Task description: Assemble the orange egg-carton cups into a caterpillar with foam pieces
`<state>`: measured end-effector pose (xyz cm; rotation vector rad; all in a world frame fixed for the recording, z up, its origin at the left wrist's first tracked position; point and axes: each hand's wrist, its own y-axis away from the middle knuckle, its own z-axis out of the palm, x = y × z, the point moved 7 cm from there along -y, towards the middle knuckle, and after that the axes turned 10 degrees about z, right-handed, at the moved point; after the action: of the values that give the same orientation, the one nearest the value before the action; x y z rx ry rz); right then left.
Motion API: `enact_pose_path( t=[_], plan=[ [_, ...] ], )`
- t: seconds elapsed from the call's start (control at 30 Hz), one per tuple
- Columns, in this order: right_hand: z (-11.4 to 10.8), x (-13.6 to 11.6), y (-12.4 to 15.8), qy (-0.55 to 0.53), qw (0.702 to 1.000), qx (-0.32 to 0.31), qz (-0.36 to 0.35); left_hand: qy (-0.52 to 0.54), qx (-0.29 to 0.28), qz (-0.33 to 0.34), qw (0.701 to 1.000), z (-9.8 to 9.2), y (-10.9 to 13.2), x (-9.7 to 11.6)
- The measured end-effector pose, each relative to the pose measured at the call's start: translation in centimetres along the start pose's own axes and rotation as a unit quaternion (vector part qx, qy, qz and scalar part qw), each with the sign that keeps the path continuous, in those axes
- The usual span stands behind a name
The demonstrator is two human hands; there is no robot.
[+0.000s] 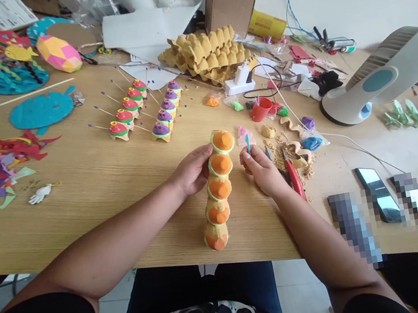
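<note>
- Left hand (195, 172): fingers clamped on the far end of an egg-carton strip (220, 189) (five cups, each topped in orange), over the desk (144, 200).
- Right hand (263, 171): fingers pinched on a blue modelling tool (247, 142), just beside that end.
- Beyond: a red-topped strip (124, 116) and a purple-topped strip (164, 116).

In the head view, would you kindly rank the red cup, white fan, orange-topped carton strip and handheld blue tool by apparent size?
1. White fan
2. Orange-topped carton strip
3. Red cup
4. Blue tool (visible part)
</note>
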<state>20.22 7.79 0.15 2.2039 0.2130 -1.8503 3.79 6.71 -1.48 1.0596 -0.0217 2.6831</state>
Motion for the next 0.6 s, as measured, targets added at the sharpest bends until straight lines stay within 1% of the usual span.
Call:
enact_pose_path(
  t=[0.07,0.17,0.23,0.3,0.37,0.43,0.6],
  plan=[
    [0.1,-0.7,0.4,0.024,0.999,0.01,-0.04,0.004,-0.002,-0.001,1.0,0.0,0.0,-0.1],
    [0.0,-2.3,1.5,0.084,0.988,0.048,-0.12,0.005,-0.009,0.001,1.0,0.0,0.0,-0.2],
    [0.1,-3.4,2.3,0.152,0.97,0.073,-0.172,0.004,-0.013,0.001,1.0,0.0,0.0,-0.3],
    [0.1,-4.2,2.9,0.215,0.949,0.094,-0.209,0.002,-0.017,-0.001,1.0,0.0,0.0,-0.3],
    [0.1,-4.6,3.2,0.257,0.931,0.118,-0.229,-0.001,-0.019,0.001,1.0,0.1,0.1,-0.4],
    [-0.1,-4.8,3.2,0.277,0.92,0.143,-0.237,-0.005,-0.019,0.003,1.0,0.2,0.2,-0.4],
    [-0.8,-5.0,3.2,0.266,0.913,0.189,-0.245,-0.021,-0.022,-0.002,1.0,0.4,0.4,-0.6]
  ],
)
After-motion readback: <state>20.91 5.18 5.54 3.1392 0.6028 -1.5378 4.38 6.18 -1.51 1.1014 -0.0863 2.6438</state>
